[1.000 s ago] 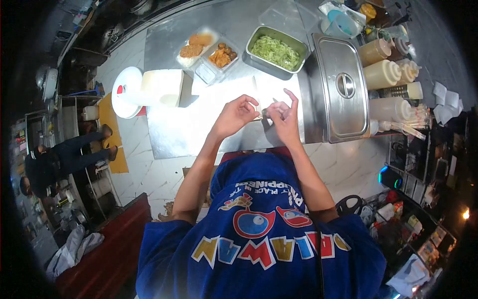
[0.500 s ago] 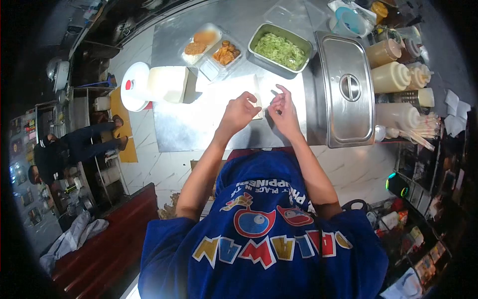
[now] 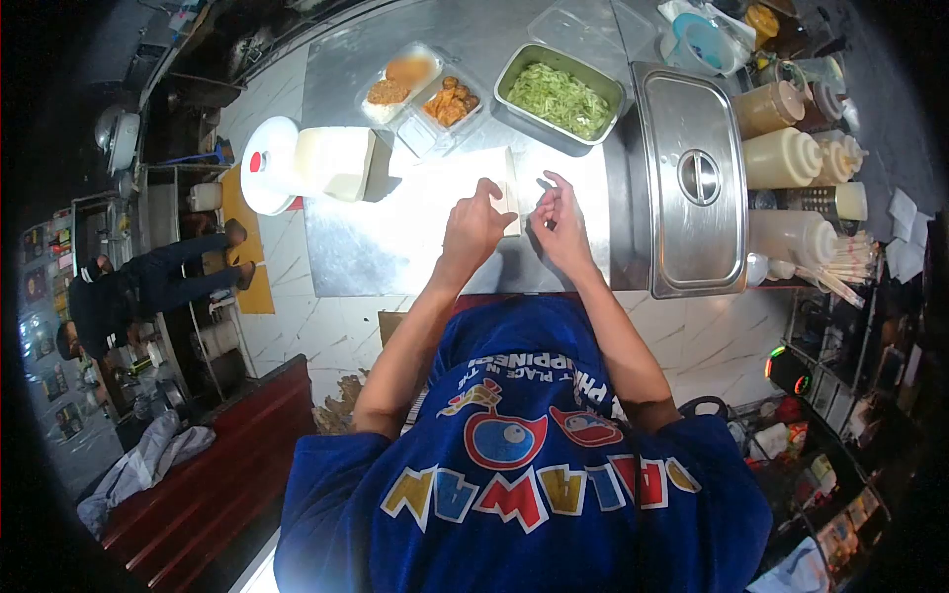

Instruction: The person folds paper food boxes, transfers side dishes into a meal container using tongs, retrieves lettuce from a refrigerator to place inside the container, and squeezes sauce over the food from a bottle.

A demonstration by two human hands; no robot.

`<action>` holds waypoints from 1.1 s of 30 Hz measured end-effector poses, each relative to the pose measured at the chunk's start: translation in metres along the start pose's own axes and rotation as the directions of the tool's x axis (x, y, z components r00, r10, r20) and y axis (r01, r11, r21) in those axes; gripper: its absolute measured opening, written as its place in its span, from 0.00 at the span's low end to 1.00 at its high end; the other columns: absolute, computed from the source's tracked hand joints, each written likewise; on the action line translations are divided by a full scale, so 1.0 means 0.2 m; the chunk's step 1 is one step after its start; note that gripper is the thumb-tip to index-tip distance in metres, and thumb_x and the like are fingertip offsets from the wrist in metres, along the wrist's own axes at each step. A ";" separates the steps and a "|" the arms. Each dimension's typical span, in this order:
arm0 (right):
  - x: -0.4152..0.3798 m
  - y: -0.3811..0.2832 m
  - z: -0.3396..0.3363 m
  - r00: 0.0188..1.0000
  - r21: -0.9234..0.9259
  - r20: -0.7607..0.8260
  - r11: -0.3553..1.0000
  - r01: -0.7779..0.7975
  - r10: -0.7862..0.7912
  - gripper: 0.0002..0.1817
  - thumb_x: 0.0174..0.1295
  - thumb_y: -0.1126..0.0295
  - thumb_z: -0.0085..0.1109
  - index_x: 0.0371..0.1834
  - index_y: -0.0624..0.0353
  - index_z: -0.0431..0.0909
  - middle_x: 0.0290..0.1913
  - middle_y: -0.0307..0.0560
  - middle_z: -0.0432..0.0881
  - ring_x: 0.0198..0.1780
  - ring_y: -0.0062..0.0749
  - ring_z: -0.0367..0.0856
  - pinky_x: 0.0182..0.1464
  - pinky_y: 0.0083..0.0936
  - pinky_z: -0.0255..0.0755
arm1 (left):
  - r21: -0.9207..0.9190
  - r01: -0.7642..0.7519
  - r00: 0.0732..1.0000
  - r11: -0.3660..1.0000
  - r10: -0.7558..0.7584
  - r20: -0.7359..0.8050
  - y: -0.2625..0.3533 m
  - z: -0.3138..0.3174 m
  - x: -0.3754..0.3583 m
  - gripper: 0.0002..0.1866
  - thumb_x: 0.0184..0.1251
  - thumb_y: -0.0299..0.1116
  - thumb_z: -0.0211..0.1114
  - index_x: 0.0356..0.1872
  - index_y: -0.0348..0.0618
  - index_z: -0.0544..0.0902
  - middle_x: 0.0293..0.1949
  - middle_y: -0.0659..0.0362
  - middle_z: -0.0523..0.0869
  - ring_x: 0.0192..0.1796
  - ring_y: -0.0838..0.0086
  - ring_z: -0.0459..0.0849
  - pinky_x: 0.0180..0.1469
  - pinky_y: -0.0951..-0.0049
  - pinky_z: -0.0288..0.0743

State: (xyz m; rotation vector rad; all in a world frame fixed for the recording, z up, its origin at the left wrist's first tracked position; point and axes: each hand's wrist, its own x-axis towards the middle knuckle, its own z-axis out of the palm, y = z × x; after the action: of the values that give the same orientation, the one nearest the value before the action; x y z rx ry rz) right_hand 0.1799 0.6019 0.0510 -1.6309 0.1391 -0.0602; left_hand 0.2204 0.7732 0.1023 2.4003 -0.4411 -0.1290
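Observation:
On the steel table, a flat white paper-like piece point(image 3: 491, 166) lies under strong glare, its right side showing a thin edge. My left hand point(image 3: 476, 229) is at that right edge, thumb and forefinger apart with a gap between them and the other fingers curled. Just to the right, my right hand point(image 3: 560, 225) hovers over the bright tabletop, forefinger stretched out and thumb apart, nothing seen in it. Beyond both hands stands a metal pan of shredded green vegetable point(image 3: 561, 104). Farther left is a clear food box point(image 3: 427, 138) with rice and browned pieces.
A lidded steel pan point(image 3: 692, 242) stands to the right, with several sauce bottles point(image 3: 776, 158) behind it. At the left are a white round-lidded container point(image 3: 265, 188) and a pale block-shaped carton point(image 3: 331, 163). A person point(image 3: 148, 282) is farther off at left.
My left forefinger has straightened and lifted a little, and the hand has turned slightly. My right hand has shifted slightly left. The food containers stay in place.

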 end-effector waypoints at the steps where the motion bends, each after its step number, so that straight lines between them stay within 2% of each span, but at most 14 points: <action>1: 0.00 0.01 0.00 1.000 -0.009 0.001 1.000 -0.002 0.002 0.35 0.58 0.85 0.58 0.72 0.62 0.62 0.43 0.45 0.70 0.36 0.21 0.75 0.40 0.19 0.74 | 0.058 -0.030 0.999 0.998 0.031 -0.019 0.00 0.00 0.00 0.23 0.53 0.34 0.79 0.44 0.42 0.73 0.27 0.53 0.82 0.31 0.50 0.82 0.36 0.55 0.73; 4: 0.00 0.01 0.01 1.000 0.012 0.011 1.000 -0.009 0.009 0.35 0.58 0.85 0.59 0.72 0.62 0.62 0.44 0.46 0.71 0.38 0.23 0.77 0.42 0.20 0.75 | 0.090 -0.137 0.980 0.987 0.148 -0.132 -0.05 -0.02 0.01 0.23 0.53 0.35 0.79 0.41 0.41 0.73 0.17 0.54 0.77 0.27 0.52 0.82 0.32 0.55 0.73; 7: 0.00 0.02 0.04 0.999 0.002 0.037 1.000 -0.029 0.029 0.36 0.58 0.84 0.61 0.72 0.62 0.62 0.46 0.48 0.72 0.39 0.26 0.80 0.44 0.22 0.77 | 0.118 -0.204 0.964 0.972 0.220 -0.147 -0.08 -0.02 0.01 0.23 0.52 0.36 0.80 0.41 0.41 0.74 0.18 0.55 0.78 0.28 0.52 0.82 0.33 0.54 0.73; 11: -0.01 -0.02 0.03 0.997 -0.105 0.020 0.992 -0.074 0.077 0.34 0.61 0.83 0.60 0.72 0.63 0.61 0.53 0.55 0.75 0.44 0.33 0.86 0.48 0.24 0.80 | 0.040 0.042 0.994 0.998 -0.046 0.100 -0.07 -0.07 0.05 0.24 0.51 0.39 0.81 0.41 0.41 0.76 0.21 0.54 0.81 0.31 0.52 0.85 0.35 0.56 0.76; 13: -0.06 -0.08 0.00 0.992 -0.003 -0.081 0.995 -0.099 0.099 0.32 0.64 0.83 0.57 0.72 0.63 0.60 0.58 0.58 0.74 0.47 0.36 0.87 0.49 0.25 0.80 | -0.004 0.170 0.961 0.985 -0.165 0.221 -0.06 -0.10 0.07 0.24 0.51 0.40 0.81 0.41 0.41 0.77 0.22 0.52 0.84 0.33 0.53 0.87 0.37 0.57 0.78; 16: -0.12 -0.16 0.04 0.989 0.064 -0.134 0.996 -0.062 0.070 0.30 0.67 0.83 0.53 0.72 0.62 0.57 0.62 0.62 0.74 0.51 0.39 0.88 0.49 0.25 0.80 | 0.011 0.277 0.936 0.961 -0.272 0.222 0.00 -0.14 0.08 0.23 0.52 0.41 0.81 0.41 0.41 0.78 0.27 0.49 0.86 0.37 0.52 0.88 0.40 0.57 0.79; 17: -0.13 -0.17 0.07 0.990 0.075 -0.136 0.996 -0.039 0.049 0.30 0.68 0.83 0.52 0.73 0.62 0.55 0.63 0.62 0.74 0.52 0.39 0.88 0.49 0.25 0.80 | 0.058 0.252 0.944 0.966 -0.259 0.203 0.01 -0.13 0.07 0.23 0.53 0.40 0.80 0.41 0.41 0.77 0.29 0.49 0.87 0.38 0.51 0.88 0.41 0.56 0.79; 21: -0.15 -0.17 0.13 0.974 -0.054 -0.096 0.976 -0.211 0.205 0.33 0.68 0.81 0.53 0.75 0.59 0.51 0.66 0.69 0.72 0.45 0.37 0.88 0.46 0.27 0.78 | 0.153 0.205 0.951 0.967 -0.233 0.202 0.02 -0.12 0.07 0.22 0.54 0.39 0.79 0.43 0.40 0.77 0.35 0.48 0.87 0.42 0.51 0.87 0.44 0.55 0.79; 22: -0.16 -0.16 0.15 0.984 -0.084 -0.105 0.985 -0.151 0.142 0.35 0.68 0.80 0.54 0.76 0.58 0.50 0.67 0.70 0.71 0.42 0.36 0.86 0.45 0.28 0.78 | 0.155 0.211 0.944 0.965 -0.242 0.223 0.01 -0.12 0.07 0.23 0.54 0.39 0.79 0.43 0.40 0.77 0.35 0.47 0.87 0.43 0.51 0.87 0.44 0.55 0.79; 25: -0.15 -0.14 0.14 0.986 -0.145 -0.109 0.979 -0.142 0.127 0.34 0.69 0.80 0.53 0.76 0.58 0.50 0.67 0.70 0.72 0.44 0.36 0.86 0.46 0.27 0.78 | 0.095 0.200 0.935 0.975 -0.219 0.278 -0.02 -0.13 0.07 0.22 0.54 0.38 0.78 0.43 0.40 0.77 0.36 0.47 0.87 0.44 0.51 0.87 0.45 0.54 0.78; 28: -0.17 -0.15 0.14 0.973 -0.037 -0.207 0.993 -0.110 0.100 0.34 0.70 0.78 0.54 0.76 0.57 0.49 0.68 0.69 0.71 0.46 0.37 0.86 0.48 0.28 0.78 | 0.012 0.217 0.926 0.976 -0.210 0.312 -0.07 -0.15 0.07 0.21 0.55 0.35 0.77 0.43 0.40 0.76 0.34 0.48 0.87 0.42 0.50 0.86 0.45 0.53 0.78; 31: -0.17 -0.18 0.16 0.980 -0.031 -0.105 0.984 -0.175 0.171 0.35 0.71 0.77 0.52 0.78 0.53 0.47 0.71 0.65 0.69 0.56 0.35 0.83 0.53 0.26 0.77 | 0.034 0.135 0.960 0.990 -0.140 0.244 -0.05 -0.15 0.04 0.20 0.56 0.34 0.77 0.45 0.41 0.77 0.31 0.49 0.86 0.40 0.52 0.87 0.43 0.54 0.78; 32: -0.17 -0.17 0.17 0.981 0.041 -0.122 0.988 -0.146 0.150 0.32 0.71 0.76 0.54 0.75 0.56 0.53 0.67 0.62 0.73 0.58 0.36 0.83 0.54 0.26 0.76 | 0.015 0.103 0.967 0.995 -0.104 0.234 -0.07 -0.14 0.03 0.19 0.56 0.33 0.76 0.45 0.41 0.77 0.31 0.50 0.85 0.40 0.53 0.87 0.43 0.56 0.78; 33: -0.17 -0.16 0.15 0.981 -0.008 -0.122 0.988 -0.152 0.150 0.30 0.71 0.76 0.55 0.74 0.57 0.55 0.66 0.61 0.75 0.58 0.35 0.82 0.54 0.26 0.76 | -0.002 0.070 0.973 0.998 -0.068 0.221 -0.11 -0.13 0.02 0.18 0.57 0.33 0.75 0.44 0.41 0.78 0.31 0.51 0.85 0.40 0.55 0.86 0.43 0.57 0.79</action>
State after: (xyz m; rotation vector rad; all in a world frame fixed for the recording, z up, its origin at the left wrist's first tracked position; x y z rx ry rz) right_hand 0.1518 0.6382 0.0815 -1.6289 0.3571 -0.0411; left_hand 0.2356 0.8039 0.1086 2.4018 -0.4570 -0.4312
